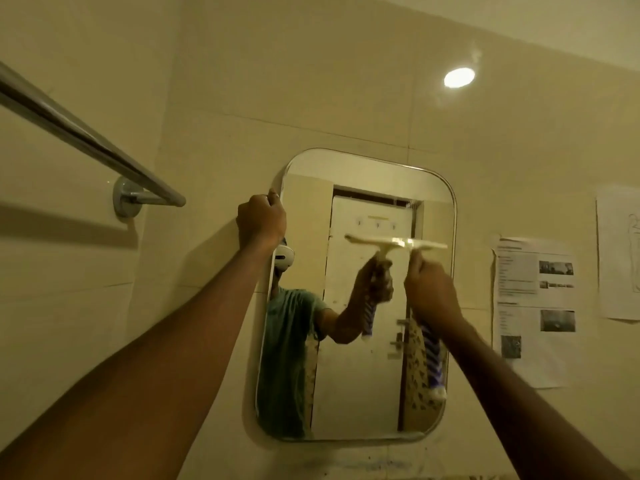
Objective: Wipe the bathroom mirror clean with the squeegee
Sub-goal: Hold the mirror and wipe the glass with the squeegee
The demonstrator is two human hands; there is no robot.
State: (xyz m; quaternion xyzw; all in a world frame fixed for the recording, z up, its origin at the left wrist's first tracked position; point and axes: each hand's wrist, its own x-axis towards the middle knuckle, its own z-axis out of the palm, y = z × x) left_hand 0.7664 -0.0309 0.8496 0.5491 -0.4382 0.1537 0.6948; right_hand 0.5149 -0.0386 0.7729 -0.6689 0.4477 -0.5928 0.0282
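Observation:
A rounded rectangular mirror [363,393] hangs on the tiled wall ahead. My right hand [431,292] grips the handle of a squeegee [427,246], whose pale blade lies level against the glass in the mirror's upper right part. The handle's blue-and-white striped end [434,362] sticks out below my wrist. My left hand [261,220] holds the mirror's upper left edge, fingers curled round the rim. The glass reflects my arm, the squeegee, a green shirt and a white door.
A chrome towel bar [86,140] juts from the wall at the left, close to my left arm. Printed paper sheets [533,306] are stuck to the wall right of the mirror. A round light glare [459,77] shows on the upper tiles.

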